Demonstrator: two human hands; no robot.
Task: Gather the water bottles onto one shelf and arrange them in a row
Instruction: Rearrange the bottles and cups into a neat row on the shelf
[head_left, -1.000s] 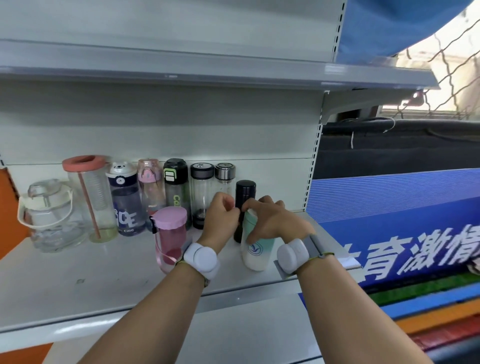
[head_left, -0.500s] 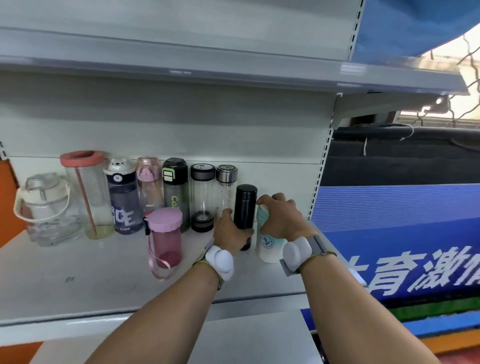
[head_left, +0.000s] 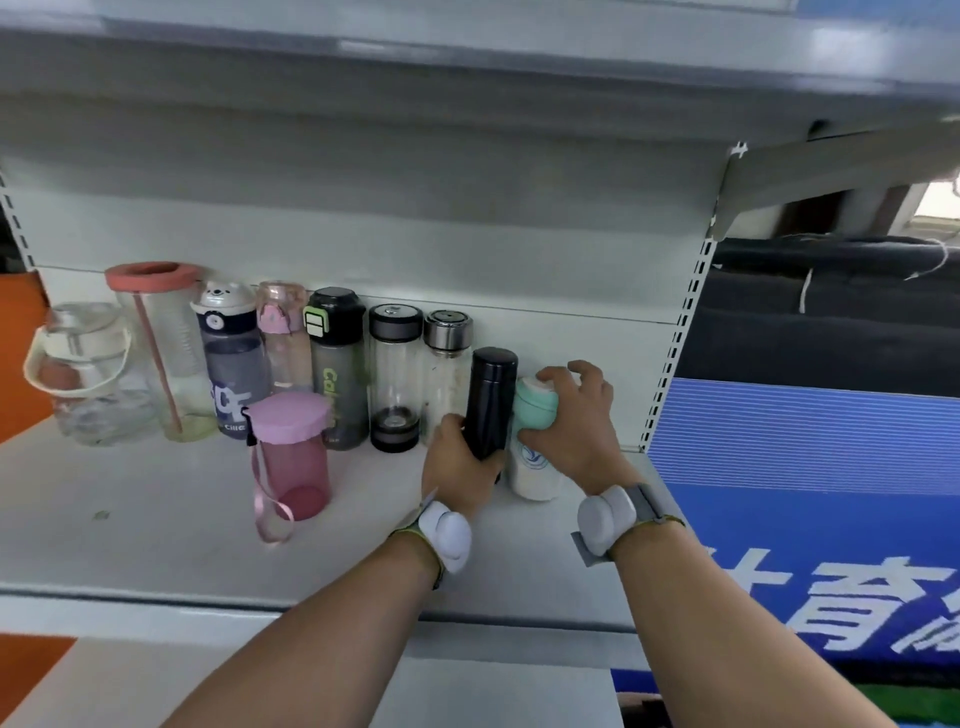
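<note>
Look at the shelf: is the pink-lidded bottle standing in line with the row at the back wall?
No, the pink-lidded bottle stands alone in front of the row, nearer the shelf edge.

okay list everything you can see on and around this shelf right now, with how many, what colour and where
Shelf: one, pale grey, spans the view, holds all bottles.
Back-row bottles: seven, clear jug at far left through steel-capped glass bottle.
Pink bottle: one, in front of the row, strap hanging.
Black flask: one, right of the glass bottles.
Mint-topped white bottle: one, rightmost.
Upper shelf: one, grey, overhead.
Blue banner: one, white characters, right of the shelf.
Left hand: grips the black flask low.
Right hand: holds the mint-topped white bottle.
</note>
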